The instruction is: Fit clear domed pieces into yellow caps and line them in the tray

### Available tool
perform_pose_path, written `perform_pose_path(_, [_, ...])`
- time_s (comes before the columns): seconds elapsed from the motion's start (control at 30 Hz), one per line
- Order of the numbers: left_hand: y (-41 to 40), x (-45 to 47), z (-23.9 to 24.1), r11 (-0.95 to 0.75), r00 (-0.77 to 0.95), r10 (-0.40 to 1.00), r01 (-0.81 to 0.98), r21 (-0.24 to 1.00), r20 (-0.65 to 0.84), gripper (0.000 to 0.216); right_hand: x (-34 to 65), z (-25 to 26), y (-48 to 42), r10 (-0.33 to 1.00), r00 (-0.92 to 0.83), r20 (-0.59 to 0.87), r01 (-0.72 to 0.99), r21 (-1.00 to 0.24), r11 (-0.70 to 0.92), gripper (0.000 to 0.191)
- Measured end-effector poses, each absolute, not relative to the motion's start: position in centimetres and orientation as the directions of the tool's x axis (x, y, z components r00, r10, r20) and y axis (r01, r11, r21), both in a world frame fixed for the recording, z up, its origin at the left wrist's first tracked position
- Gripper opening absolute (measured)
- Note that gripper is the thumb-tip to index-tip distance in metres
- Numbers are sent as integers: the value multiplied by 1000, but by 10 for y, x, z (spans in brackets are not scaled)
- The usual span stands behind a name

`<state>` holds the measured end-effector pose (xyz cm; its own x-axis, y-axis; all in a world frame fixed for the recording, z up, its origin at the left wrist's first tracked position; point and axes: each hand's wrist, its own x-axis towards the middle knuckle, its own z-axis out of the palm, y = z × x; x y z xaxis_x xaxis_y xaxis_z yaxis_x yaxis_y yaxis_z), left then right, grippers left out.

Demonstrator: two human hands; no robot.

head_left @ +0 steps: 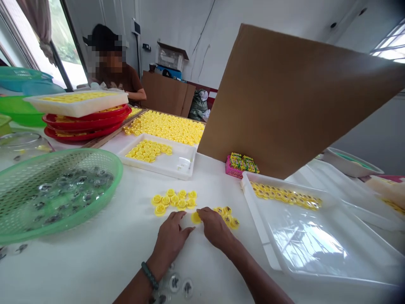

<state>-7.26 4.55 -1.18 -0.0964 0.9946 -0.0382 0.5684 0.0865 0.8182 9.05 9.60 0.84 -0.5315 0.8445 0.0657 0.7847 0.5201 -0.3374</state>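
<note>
My right hand [217, 228] has its fingertips on a small yellow round plastic piece [195, 218], low over the white table. Facing it, my left hand [169, 236] has thumb and forefinger apart, with nothing visible between them. Just beyond my hands lies a loose group of yellow cup-like pieces [171, 201]. Beside my right hand sit several yellow pieces with dark-printed centres [227, 217]. Clear round discs with dark pictures [174, 282] lie near my left wrist, partly hidden by the forearm.
A green basket [117, 169] of clear discs stands left. White trays [186, 169] [268, 249] hold yellow pieces. A brown board [284, 97] leans behind a pink box [233, 169] of small packets. Stacked red trays [79, 125] stand back left, near another person [133, 82].
</note>
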Motion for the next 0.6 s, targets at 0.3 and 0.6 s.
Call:
perform_pose_path(0.3, [43, -72, -11, -136, 139, 989, 681, 719, 55, 30, 97, 19, 0, 770, -636, 53, 572, -636, 517, 31])
perform_pose_path(0.6, [41, -68, -16, -195, 174, 979, 686, 701, 102, 36, 102, 5, -13, 701, -712, -32, 592, -564, 576, 9])
